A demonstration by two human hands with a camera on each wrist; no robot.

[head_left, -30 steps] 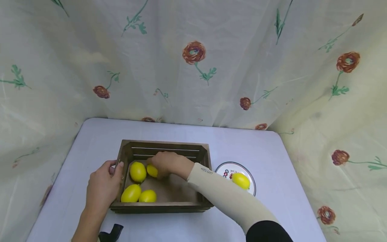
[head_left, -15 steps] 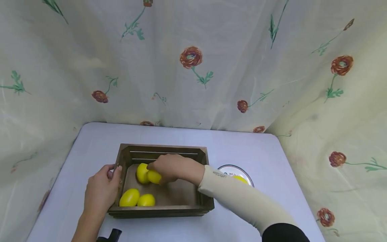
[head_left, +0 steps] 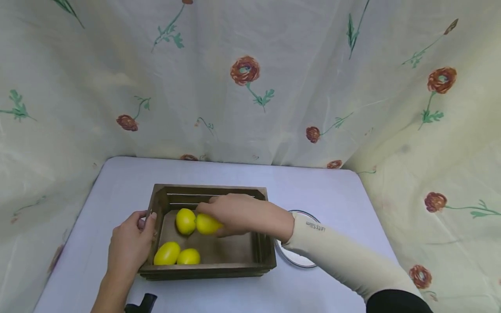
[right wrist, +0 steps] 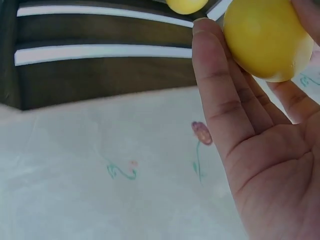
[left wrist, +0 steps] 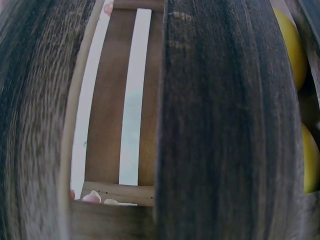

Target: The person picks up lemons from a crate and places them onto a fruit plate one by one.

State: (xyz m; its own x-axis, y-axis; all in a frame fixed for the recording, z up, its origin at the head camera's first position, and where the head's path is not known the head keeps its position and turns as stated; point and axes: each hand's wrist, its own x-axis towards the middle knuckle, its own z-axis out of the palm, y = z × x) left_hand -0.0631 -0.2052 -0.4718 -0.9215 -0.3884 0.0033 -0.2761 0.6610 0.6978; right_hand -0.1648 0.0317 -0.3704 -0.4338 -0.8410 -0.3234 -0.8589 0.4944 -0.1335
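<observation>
A brown slatted wooden crate [head_left: 207,270] stands on the table, and my left hand [head_left: 131,243] grips its left end wall. In my right hand [head_left: 244,213] is a yellow lemon [head_left: 207,224], pinched between fingers and thumb inside the crate's upper part. The right wrist view shows this lemon [right wrist: 267,40] between the fingertips, away from the palm. Just left of it lies another lemon [head_left: 185,221]. Two more, a lemon [head_left: 167,253] and a smaller-looking lemon [head_left: 188,256], lie in the front left corner. Dark slats [left wrist: 220,120] fill the left wrist view.
Right of the crate, a white plate [head_left: 291,256] with a dark rim line is partly covered by my right forearm. A black object [head_left: 142,304] sits by my left wrist. Floral cloth [head_left: 250,108] hangs behind the white table [head_left: 313,182].
My right hand has drawn the lemon slightly right and up from its neighbour. The forearm moved right and now hides the lemon seen earlier on the plate. The left hand keeps its grip.
</observation>
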